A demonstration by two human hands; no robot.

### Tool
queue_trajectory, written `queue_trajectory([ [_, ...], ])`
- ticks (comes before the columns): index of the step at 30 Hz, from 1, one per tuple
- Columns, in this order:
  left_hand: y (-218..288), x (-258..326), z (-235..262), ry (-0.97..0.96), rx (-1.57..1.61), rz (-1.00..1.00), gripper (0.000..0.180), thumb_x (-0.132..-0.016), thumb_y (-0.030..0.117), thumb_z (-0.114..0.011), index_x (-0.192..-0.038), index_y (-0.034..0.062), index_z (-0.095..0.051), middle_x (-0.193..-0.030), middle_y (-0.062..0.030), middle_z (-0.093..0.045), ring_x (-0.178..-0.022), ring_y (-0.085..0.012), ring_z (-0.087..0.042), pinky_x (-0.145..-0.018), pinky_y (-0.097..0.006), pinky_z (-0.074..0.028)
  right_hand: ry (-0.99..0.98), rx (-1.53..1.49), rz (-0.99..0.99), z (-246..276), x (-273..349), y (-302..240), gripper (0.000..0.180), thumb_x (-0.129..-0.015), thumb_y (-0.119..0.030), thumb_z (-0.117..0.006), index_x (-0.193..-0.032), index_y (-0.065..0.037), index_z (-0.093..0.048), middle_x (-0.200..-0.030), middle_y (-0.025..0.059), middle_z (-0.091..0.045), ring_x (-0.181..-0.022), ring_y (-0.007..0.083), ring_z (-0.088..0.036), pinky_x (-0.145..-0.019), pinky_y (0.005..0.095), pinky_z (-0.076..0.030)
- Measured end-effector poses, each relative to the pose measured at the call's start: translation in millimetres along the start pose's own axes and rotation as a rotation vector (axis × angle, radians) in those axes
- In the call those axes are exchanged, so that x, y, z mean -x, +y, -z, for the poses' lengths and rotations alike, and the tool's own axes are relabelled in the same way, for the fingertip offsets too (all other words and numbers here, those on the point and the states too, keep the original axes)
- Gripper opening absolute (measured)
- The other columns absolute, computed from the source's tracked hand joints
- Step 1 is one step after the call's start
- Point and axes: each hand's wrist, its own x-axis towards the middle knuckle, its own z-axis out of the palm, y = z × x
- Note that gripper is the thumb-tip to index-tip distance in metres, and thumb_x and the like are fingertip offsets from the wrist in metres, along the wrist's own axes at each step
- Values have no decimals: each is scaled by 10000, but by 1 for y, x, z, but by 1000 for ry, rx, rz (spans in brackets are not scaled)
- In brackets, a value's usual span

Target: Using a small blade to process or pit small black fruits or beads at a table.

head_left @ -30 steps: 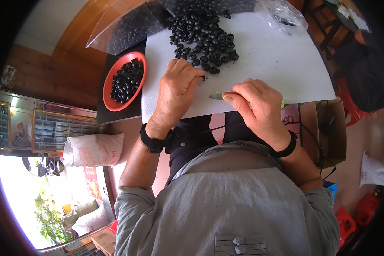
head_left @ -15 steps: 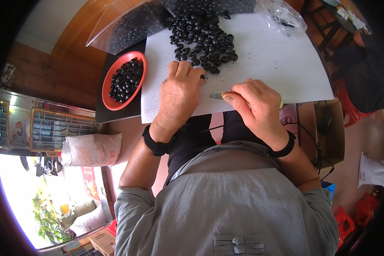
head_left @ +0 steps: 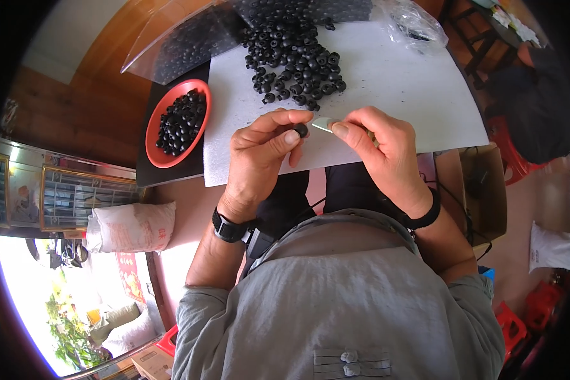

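My left hand pinches a small round black piece between thumb and fingers, just over the near edge of a white tabletop sheet. Close by on the right, my right hand grips a small knife. Its short pale blade points left toward the piece, with a narrow gap between them; the handle is hidden in my fist. Beyond both hands lies a heap of similar black pieces, several showing a round hole. More black pieces fill a red oval bowl on the left.
A clear plastic panel stands behind the bowl. Crumpled clear plastic lies at the table's far right. Below the right edge is an open carton, with a red stool and another person beyond. A white sack rests at left.
My left hand has drawn back from the heap and turned, bringing the black piece up into view. The knife blade has tilted and catches the light near it.
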Motion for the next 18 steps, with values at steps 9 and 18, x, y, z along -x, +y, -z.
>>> queue_trajectory([
  [9,-9,-3,-4,-57,126,18,262,-1024,12,-638,-1269,-48,-708,-1055,-108,-707,-817,-172,-629,-701,-296,-513,18,64,42,-6,3,8,266,-965,-251,-766,-825,-56,-652,-676,94,-639,-554,266,-609,-522,383,-453],
  [18,-12,-2,-8,-47,58,-52,294,-1020,-27,-616,-1299,-42,-708,-1202,-115,-668,-857,-191,-641,-730,-304,-548,22,103,70,-7,2,8,298,-970,-280,-759,-808,-63,-634,-674,91,-643,-570,275,-624,-526,398,-454],
])
